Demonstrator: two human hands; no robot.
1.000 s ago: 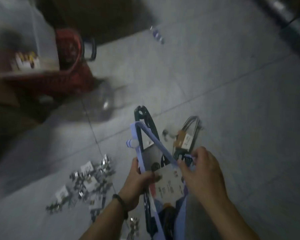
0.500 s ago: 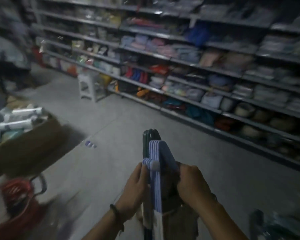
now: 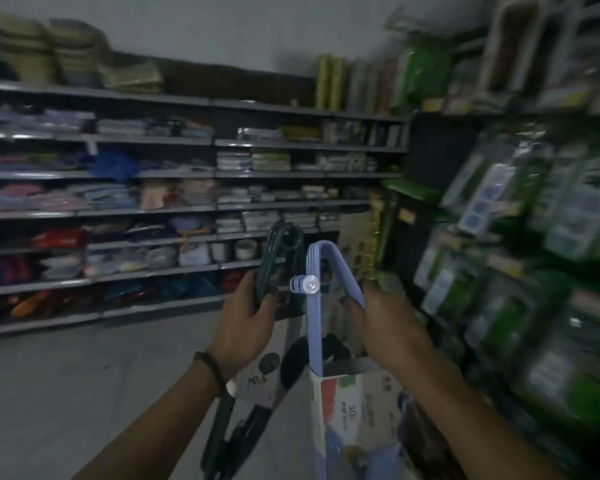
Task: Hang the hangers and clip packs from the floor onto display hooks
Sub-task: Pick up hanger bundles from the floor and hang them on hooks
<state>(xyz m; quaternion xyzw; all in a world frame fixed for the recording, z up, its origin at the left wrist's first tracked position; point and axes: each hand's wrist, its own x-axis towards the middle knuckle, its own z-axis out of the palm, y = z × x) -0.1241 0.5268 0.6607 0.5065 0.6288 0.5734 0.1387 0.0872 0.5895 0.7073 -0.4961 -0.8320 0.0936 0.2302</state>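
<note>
Plastic, light and stiff but slippery: periwinkle hanger pack (image 3: 317, 299) pinched in right hand (image 3: 383, 329), dark green hanger bundle (image 3: 274, 268) beside it clasped in left hand (image 3: 245, 323), best gripped below hooks.

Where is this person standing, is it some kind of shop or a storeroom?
Most likely a household-goods shop. Long grey shelves along the back wall carry stacked, folded and packaged goods, a display of hanging green packs fills the right side, and the hands hold a light blue hanger pack with its retail label on.
</note>
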